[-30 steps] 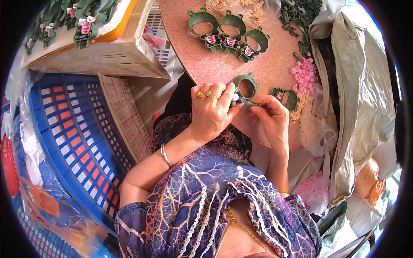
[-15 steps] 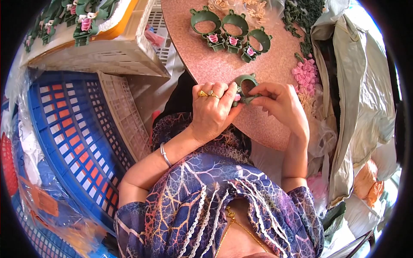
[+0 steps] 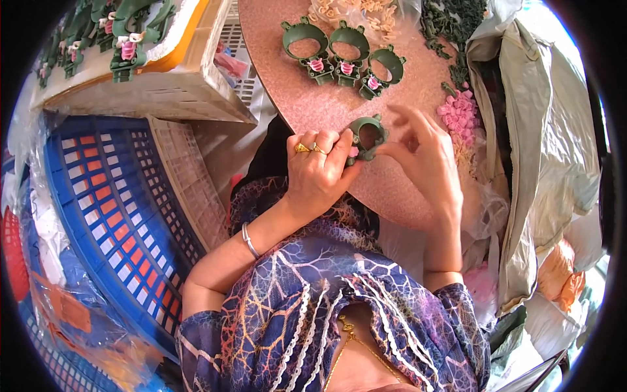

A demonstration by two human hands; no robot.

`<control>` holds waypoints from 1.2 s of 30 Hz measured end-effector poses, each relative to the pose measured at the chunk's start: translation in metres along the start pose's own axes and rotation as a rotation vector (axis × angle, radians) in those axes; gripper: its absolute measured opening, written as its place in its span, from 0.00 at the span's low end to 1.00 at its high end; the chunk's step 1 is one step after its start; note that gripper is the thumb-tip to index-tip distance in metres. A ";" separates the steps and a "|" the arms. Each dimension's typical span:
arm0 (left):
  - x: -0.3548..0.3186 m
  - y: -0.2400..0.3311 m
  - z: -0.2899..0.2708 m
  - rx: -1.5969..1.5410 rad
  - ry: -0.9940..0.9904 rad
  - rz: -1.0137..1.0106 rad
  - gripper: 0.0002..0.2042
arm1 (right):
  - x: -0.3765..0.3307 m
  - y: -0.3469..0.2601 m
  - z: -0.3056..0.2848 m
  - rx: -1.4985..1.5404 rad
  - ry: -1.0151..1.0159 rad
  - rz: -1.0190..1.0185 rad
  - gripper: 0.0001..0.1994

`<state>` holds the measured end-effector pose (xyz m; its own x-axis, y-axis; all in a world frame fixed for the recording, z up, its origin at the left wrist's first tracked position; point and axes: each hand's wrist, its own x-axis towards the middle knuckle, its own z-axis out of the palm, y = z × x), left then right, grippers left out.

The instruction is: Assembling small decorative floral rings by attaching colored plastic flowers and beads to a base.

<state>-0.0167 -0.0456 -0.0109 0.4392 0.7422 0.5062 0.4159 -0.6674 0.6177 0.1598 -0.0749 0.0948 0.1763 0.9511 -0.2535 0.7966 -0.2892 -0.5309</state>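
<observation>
My left hand (image 3: 317, 171), with rings on its fingers, is closed around the lower part of a green plastic ring-shaped piece (image 3: 361, 124) with small ears. A bit of pink (image 3: 353, 151) shows beside its fingertips. My right hand (image 3: 428, 160) is open, fingers spread and curved, its thumb close to the right rim of the piece; whether it touches cannot be told. Farther off on the round pinkish table (image 3: 281, 78) lie three similar green pieces (image 3: 351, 34) with pink inserts, side by side.
Small pink parts (image 3: 459, 114), beige parts (image 3: 375, 16) and dark green parts (image 3: 450, 29) lie in heaps on the table. At left stand a blue basket (image 3: 59, 153) and a pale crate (image 3: 137, 91) topped with more green pieces (image 3: 127, 59). A grey-green sack (image 3: 532, 144) is at right.
My right hand has come away from the green piece, its fingers spreading from a pinch. The left hand keeps hold of the piece. The whole view has shifted slightly.
</observation>
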 end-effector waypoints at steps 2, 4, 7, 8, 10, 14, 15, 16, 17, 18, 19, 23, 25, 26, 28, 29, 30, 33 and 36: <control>0.001 0.001 0.000 -0.001 -0.011 0.012 0.24 | -0.001 -0.001 0.015 -0.114 0.214 -0.168 0.45; 0.001 0.000 -0.001 0.031 -0.019 0.001 0.24 | 0.001 0.006 0.029 -0.040 0.251 -0.212 0.49; -0.001 -0.001 -0.001 0.032 -0.016 0.007 0.24 | 0.002 0.008 0.030 -0.013 0.269 -0.213 0.50; 0.002 -0.001 -0.001 0.027 -0.013 0.013 0.24 | 0.004 0.006 0.028 -0.110 0.283 -0.231 0.50; 0.001 -0.001 0.000 0.049 -0.010 0.024 0.24 | 0.005 0.007 0.028 -0.104 0.320 -0.258 0.45; 0.003 0.002 0.002 0.064 0.007 0.046 0.24 | 0.032 0.035 0.020 0.097 0.513 -0.201 0.16; 0.004 0.001 0.003 0.059 0.016 0.064 0.25 | 0.037 0.042 0.014 -0.088 0.556 -0.238 0.12; 0.001 0.000 0.003 0.055 0.012 0.077 0.25 | 0.040 0.051 0.013 -0.298 0.657 -0.275 0.08; -0.001 -0.001 0.004 0.043 0.002 0.053 0.25 | 0.044 0.057 0.007 -0.326 0.695 -0.198 0.08; -0.002 -0.001 0.005 0.030 -0.008 0.031 0.26 | 0.046 0.063 0.001 -0.353 0.732 -0.119 0.08; -0.003 -0.002 0.004 0.036 0.011 0.039 0.27 | 0.049 0.074 -0.005 -0.342 0.768 -0.026 0.08; -0.005 -0.006 0.007 0.118 0.035 0.068 0.27 | 0.053 0.107 -0.030 -0.444 0.802 0.146 0.09; -0.004 -0.004 0.005 0.098 0.019 0.054 0.26 | 0.057 0.118 -0.034 -0.372 0.695 0.117 0.10; -0.004 -0.004 0.005 0.096 0.014 0.056 0.26 | 0.060 0.120 -0.034 -0.479 0.643 0.077 0.10; -0.004 -0.003 0.005 0.124 0.024 0.059 0.26 | 0.068 0.128 -0.025 -0.536 0.644 0.063 0.10; -0.003 -0.003 0.004 0.133 0.016 0.057 0.27 | 0.072 0.129 -0.022 -0.593 0.646 0.039 0.09; -0.003 -0.003 0.004 0.138 0.015 0.056 0.27 | 0.075 0.131 -0.022 -0.589 0.646 0.037 0.09; -0.004 -0.004 0.006 0.111 0.000 0.043 0.27 | 0.082 0.134 -0.021 -0.627 0.662 0.063 0.07; -0.004 -0.003 0.006 0.092 0.007 0.053 0.28 | 0.085 0.138 -0.020 -0.686 0.634 0.064 0.06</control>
<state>-0.0146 -0.0466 -0.0186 0.4568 0.7062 0.5409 0.4636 -0.7079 0.5328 0.2964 -0.0320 0.0165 0.3536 0.8754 0.3296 0.9058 -0.4083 0.1128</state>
